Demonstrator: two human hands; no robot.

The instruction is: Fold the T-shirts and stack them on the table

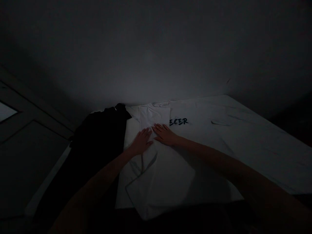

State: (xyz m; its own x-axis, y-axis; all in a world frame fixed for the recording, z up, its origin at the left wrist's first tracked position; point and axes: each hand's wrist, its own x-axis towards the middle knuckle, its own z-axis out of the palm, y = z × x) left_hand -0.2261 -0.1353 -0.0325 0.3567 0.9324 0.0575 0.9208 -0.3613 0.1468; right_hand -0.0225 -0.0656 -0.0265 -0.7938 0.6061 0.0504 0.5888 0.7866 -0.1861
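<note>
A white T-shirt [175, 172] with dark lettering lies spread on a white surface, its left part folded over toward the middle. Both palms rest flat on this folded part. My left hand [142, 142] has its fingers stretched out on the cloth. Beside it, almost touching, my right hand [165, 134] lies with fingers extended, just left of the dark letters. The lower left corner of the shirt hangs over the near edge of the surface. The scene is dim, so fine folds are hard to make out.
A black garment [97, 152] lies left of the shirt, reaching down to the near edge. The white tabletop [263, 149] extends to the right. A plain wall [151, 58] rises behind it, and a panelled door [29, 143] stands at the left.
</note>
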